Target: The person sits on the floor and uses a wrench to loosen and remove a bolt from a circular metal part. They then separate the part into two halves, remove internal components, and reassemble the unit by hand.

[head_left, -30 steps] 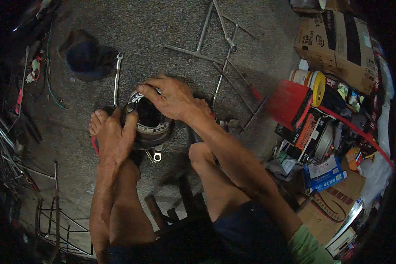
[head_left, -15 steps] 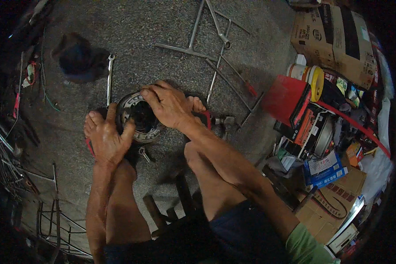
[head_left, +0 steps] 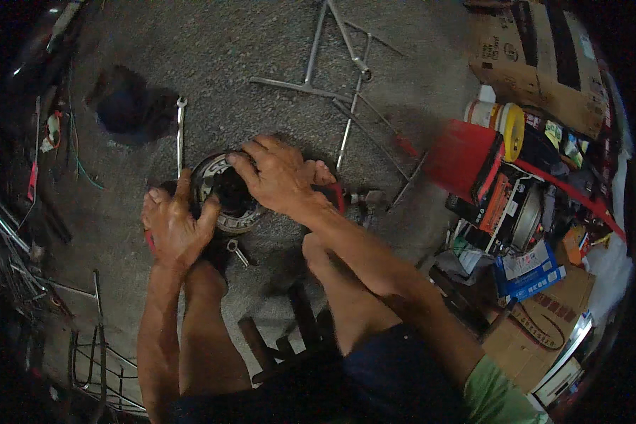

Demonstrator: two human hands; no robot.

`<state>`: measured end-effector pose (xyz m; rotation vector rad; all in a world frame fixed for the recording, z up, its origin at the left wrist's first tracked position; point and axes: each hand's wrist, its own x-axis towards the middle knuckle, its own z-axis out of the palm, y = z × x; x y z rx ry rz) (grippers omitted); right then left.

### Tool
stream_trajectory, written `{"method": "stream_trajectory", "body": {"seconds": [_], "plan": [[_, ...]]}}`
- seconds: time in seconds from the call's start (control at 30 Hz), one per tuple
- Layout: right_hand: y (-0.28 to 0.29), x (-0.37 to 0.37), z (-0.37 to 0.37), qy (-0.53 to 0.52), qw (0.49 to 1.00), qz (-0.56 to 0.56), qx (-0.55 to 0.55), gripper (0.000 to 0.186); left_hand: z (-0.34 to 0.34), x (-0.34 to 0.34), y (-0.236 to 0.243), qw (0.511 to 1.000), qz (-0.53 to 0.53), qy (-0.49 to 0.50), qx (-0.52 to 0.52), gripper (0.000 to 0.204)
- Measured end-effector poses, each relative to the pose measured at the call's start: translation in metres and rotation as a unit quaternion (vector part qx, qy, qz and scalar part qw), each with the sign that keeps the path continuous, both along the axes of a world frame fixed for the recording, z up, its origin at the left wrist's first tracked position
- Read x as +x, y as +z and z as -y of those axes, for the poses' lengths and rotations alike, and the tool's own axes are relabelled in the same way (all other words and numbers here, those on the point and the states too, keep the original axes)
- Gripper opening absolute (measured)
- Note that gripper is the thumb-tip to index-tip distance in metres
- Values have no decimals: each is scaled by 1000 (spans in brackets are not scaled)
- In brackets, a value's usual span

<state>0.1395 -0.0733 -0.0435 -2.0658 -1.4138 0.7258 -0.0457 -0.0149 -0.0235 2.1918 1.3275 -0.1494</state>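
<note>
A round metal part [head_left: 213, 168], like a wheel hub with a light ring and a dark centre, lies on the floor between my feet. My left hand [head_left: 179, 227] grips its left side, thumb and forefinger apart along the edge. Across its upper right rim lies my right hand [head_left: 279, 177], fingers bent over the edge. The fingertips of both hands are partly hidden. A long combination wrench [head_left: 181, 134] lies just beyond the part, and a short metal tool or fitting [head_left: 237, 251] sits on the near side.
Metal T-handles and rods [head_left: 309, 86] lie ahead, near a hammer-like tool [head_left: 367, 200] by my right foot. A dark cloth-like heap [head_left: 131, 106] is at far left. Boxes, a red case [head_left: 463, 159] and a yellow-rimmed tub [head_left: 511, 132] crowd the right; metal rods and racks line the left.
The view has shifted slightly, so the whole scene sits a little further right and lower. Both hands stay on the round metal part in nearly the same grip.
</note>
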Motion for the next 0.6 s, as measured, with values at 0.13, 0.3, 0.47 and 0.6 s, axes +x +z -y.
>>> {"method": "stream_trajectory", "body": {"seconds": [0.13, 0.3, 0.47, 0.6], "plan": [[30, -14, 0, -1, 998, 21, -58, 36, 7, 3, -14, 998, -43, 16, 53, 62], [35, -22, -9, -34, 989, 50, -131, 37, 7, 7, -10, 998, -18, 24, 51, 59], [35, -32, -12, -138, 972, -4, -188, 41, 15, 10, -3, 991, -21, 6, 133, 60], [40, -31, -17, -56, 989, 82, -112, 42, 10, 12, 1, 998, -4, 36, 56, 60]]}}
